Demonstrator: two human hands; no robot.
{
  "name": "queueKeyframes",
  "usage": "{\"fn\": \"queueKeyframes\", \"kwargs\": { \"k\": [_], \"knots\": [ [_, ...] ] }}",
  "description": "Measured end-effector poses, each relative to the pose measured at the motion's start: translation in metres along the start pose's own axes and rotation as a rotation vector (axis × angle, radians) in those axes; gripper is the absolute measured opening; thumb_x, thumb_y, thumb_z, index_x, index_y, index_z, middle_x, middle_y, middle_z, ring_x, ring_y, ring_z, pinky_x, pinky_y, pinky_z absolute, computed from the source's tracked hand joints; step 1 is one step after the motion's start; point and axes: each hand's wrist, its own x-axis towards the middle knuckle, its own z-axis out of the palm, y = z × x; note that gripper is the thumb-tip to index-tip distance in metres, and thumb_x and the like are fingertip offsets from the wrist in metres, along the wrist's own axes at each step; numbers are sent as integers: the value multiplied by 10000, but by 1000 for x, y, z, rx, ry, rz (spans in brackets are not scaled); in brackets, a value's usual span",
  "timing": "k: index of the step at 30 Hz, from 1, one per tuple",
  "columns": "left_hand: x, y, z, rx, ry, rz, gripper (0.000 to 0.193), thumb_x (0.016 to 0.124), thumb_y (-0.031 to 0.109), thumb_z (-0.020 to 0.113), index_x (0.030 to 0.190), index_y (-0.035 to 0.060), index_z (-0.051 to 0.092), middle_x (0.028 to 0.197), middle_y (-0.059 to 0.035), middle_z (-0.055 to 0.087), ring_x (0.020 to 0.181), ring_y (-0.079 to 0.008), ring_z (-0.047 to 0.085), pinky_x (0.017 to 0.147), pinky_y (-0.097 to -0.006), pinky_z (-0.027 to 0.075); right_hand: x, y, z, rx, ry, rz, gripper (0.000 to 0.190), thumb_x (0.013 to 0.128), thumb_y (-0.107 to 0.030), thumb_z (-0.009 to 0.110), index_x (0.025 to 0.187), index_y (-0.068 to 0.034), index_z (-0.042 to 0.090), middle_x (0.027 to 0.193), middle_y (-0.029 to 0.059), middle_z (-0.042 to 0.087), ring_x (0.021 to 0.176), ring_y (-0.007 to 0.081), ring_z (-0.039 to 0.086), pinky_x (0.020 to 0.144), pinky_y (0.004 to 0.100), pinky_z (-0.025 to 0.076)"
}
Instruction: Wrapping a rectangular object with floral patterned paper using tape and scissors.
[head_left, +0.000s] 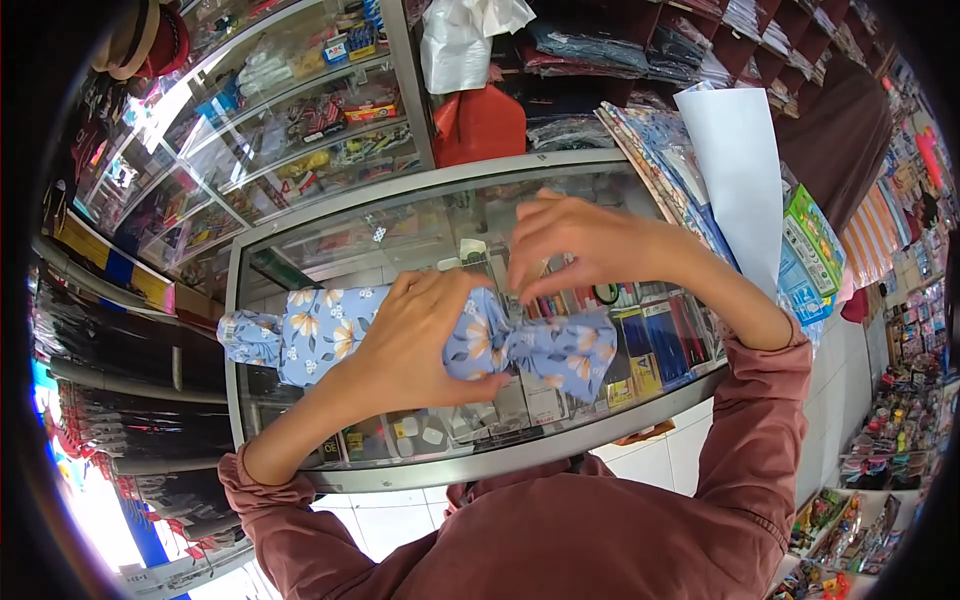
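A long parcel in blue floral wrapping paper (307, 337) lies across a glass-topped display counter (420, 480). Both of its ends are gathered in and flare out like a sweet's wrapper. My left hand (416, 345) rests over the parcel's middle, its fingers on the far side and its thumb on the near side, close to the right gathered neck. Just above and beyond that neck hovers my right hand (566, 244), fingers curled and apart, with nothing seen in it. Green-handled scissors (606, 292) show below it, seemingly under the glass.
Sheets of patterned paper (660, 165), a curved white sheet (739, 180) and a green-and-blue packet (814, 255) lie at the counter's right end. Beyond the counter stand a glass cabinet (300, 169) and a red container (487, 127). Dark goods hang at left.
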Motion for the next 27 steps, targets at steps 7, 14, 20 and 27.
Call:
{"fn": "queueKeyframes", "kwargs": {
  "k": [7, 14, 20, 27],
  "knots": [
    [-10, 6, -2, -26, -50, 69, 733, 651, 397, 798, 1201, 13, 503, 1051, -172, 581, 1017, -333, 568, 960, -424, 348, -1, -5, 27, 47, -10, 28, 168, 795, -235, 737, 838, -98, 651, 851, 25, 639, 892, 217, 555, 848, 354, 369],
    [-6, 7, -7, -41, -92, 2, 795, 704, 508, 779, 1225, -4, 466, 1131, -229, 575, 1058, -383, 560, 943, -485, 388, 0, -20, 36, -260, 57, 65, 303, 777, -280, 747, 884, -44, 590, 899, 67, 598, 946, 240, 539, 894, 368, 373],
    [16, -3, -10, -379, -246, -235, 473, 988, 381, 517, 1318, 78, 368, 977, -193, 644, 754, -256, 612, 756, -394, 453, -15, -5, 28, -159, 101, 99, 308, 754, -251, 752, 927, -41, 606, 955, 80, 589, 970, 279, 524, 906, 391, 384],
    [50, -19, 14, -717, -295, -332, 669, 956, 482, 545, 1385, 29, 301, 888, -139, 639, 806, -160, 605, 740, -308, 465, -35, 5, 0, -77, 107, 158, 172, 757, -108, 728, 921, -75, 691, 1017, 89, 573, 995, 276, 527, 896, 398, 433]
  ]
}}
